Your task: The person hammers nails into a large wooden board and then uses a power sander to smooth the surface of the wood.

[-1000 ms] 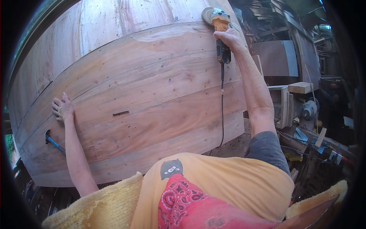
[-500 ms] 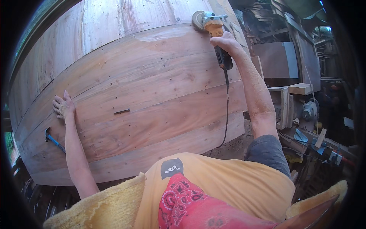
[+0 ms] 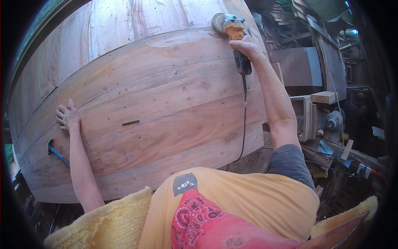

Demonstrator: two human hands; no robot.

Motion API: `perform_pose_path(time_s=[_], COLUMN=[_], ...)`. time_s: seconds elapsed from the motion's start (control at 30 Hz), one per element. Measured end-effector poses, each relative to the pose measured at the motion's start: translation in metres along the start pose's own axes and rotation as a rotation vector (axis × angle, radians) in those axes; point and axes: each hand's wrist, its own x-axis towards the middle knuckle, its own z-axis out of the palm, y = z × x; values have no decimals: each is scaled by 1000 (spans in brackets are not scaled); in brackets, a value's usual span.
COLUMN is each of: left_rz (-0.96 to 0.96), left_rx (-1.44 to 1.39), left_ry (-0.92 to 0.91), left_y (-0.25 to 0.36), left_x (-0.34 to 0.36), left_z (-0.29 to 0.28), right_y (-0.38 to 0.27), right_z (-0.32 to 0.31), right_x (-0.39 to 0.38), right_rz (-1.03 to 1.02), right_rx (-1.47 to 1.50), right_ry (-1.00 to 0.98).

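My right hand (image 3: 247,47) is wrapped round the body of an angle grinder (image 3: 234,31), orange and black with a metal head. Its round disc (image 3: 217,23) meets the far right part of a broad wooden panel (image 3: 166,99) made of joined planks. From the grinder's rear end a dark cord (image 3: 245,108) runs down over the wood. My left hand (image 3: 68,116) rests on the panel at the left, fingers spread, holding nothing. Just nearer than that hand lies a hammer (image 3: 58,153) with a blue handle, partly hidden by my forearm.
A small dark bar (image 3: 131,122) lies mid-panel. Right of the panel stand a wooden block (image 3: 324,97), a grey machine with a round housing (image 3: 334,120) and scattered offcuts. Stacked scrap boards (image 3: 286,33) fill the back right.
The whole view has shifted very slightly. My right hand keeps hold of the grinder at nearly the same spot, and my left hand stays on the panel.
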Motion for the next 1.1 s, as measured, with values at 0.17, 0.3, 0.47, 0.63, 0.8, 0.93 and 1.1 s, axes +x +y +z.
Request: perform_pose_path(time_s=[0.17,0.3,0.47,0.63,0.8,0.93,1.1], left_rz=[15,4,11,-4,5,0,19], left_rx=[14,14,11,20,0,5,-1], left_ry=[38,12,6,-14,2,-1,16], left_y=[-3,-2,0,1,0,-1,-3], left_x=[2,0,-2,-3,-3,-2,0], left_z=[1,3,-3,-6,-3,-2,-1], right_y=[5,1,-40,-85,-54,-35,-55], right_z=[-2,-8,22,39,21,25,34], right_x=[11,1,-12,-19,-18,-14,-7], right_rz=[67,109,-64,-92,-56,-56,-83], right_rx=[123,16,35,-45,-30,-22,-12], right_ry=[41,51,-73,-150,-79,-56,-112])
